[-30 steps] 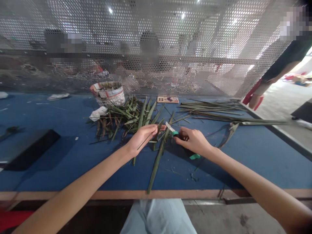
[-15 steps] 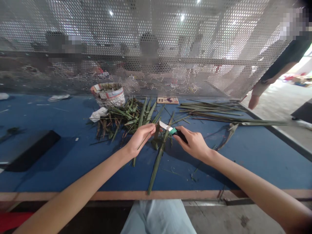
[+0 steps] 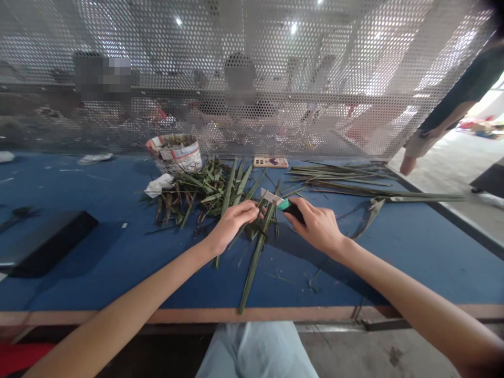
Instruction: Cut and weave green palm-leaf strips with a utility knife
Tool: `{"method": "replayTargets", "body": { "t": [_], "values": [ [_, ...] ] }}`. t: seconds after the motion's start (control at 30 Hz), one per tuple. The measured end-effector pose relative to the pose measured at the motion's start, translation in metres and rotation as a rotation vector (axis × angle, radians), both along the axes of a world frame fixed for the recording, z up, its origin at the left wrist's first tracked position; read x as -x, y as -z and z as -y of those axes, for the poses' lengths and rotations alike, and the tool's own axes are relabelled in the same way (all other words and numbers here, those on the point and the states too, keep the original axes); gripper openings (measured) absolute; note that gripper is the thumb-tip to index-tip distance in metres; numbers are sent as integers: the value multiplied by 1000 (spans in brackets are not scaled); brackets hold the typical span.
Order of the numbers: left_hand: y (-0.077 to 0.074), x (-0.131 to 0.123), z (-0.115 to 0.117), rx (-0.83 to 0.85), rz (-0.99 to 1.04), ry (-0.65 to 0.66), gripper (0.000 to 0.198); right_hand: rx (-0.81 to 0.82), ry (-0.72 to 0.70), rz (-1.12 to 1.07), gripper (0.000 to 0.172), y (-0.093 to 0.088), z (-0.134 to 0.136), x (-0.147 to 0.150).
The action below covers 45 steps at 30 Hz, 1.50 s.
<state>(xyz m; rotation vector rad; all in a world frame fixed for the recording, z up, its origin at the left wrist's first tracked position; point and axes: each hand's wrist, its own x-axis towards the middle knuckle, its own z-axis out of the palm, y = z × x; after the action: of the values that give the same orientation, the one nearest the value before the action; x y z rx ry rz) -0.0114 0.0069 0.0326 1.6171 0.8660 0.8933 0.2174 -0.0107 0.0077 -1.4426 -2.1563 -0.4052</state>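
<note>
We are gripping a teal-and-black utility knife [image 3: 284,204] in our right hand [image 3: 318,226], while our left hand [image 3: 232,227] is pinching what looks like a narrow palm leaf [image 3: 252,230], just beside a leaf pile [image 3: 200,194] near the blue table's [image 3: 98,184] far edge.

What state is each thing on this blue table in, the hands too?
right hand: gripping the knife
utility knife: blade extended
left hand: curled, holding a leaf piece
leaf piece: held upright-ish, partly hidden
leaf pile: loosely heaped
long leaf strips: lying flat
phone: lying face down
</note>
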Motion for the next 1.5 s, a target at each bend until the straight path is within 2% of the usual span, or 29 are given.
{"method": "replayTargets", "body": {
  "t": [0.27, 0.4, 0.47, 0.57, 0.73, 0.83, 0.97, 1.13, 1.27, 1.37, 1.5],
  "values": [
    [1, 2, 0, -40, -44, -42, 26, 7, 53, -34, 42, -9, -3, -6],
    [2, 0, 6, -58, -78, 7, 27, -45, 274, -187, 44, -21, -21, -31],
    [2, -1, 8, -79, -86, 32, 28, -57, 315, -195, 43, -24, -29, -40],
    [1, -1, 8, -117, -78, 34, 31, -10, 305, -118, 40, -19, -32, -39],
    [2, 0, 5, -106, -104, 38, 26, 113, 208, -18, 36, -4, -26, -21],
    [4, 1, 3, -89, -101, 4, 41, 168, 170, 3, 34, 0, -23, -15],
    [7, 2, 1, -132, -29, -107, 53, 218, 148, 21, 33, 3, -23, -13],
    [11, 6, -5, -217, 136, -204, 54, 242, 165, 25, 32, 4, -24, -13],
    [14, 6, -10, -223, 177, -253, 58, 269, 183, 42, 33, 5, -24, -13],
    [12, 7, -15, -154, 281, -291, 60, 279, 183, 52, 34, 5, -24, -14],
    [1, 20, -31, 40, 560, -326, 60, 274, 188, 51, 34, 5, -23, -13]
  ]
}}
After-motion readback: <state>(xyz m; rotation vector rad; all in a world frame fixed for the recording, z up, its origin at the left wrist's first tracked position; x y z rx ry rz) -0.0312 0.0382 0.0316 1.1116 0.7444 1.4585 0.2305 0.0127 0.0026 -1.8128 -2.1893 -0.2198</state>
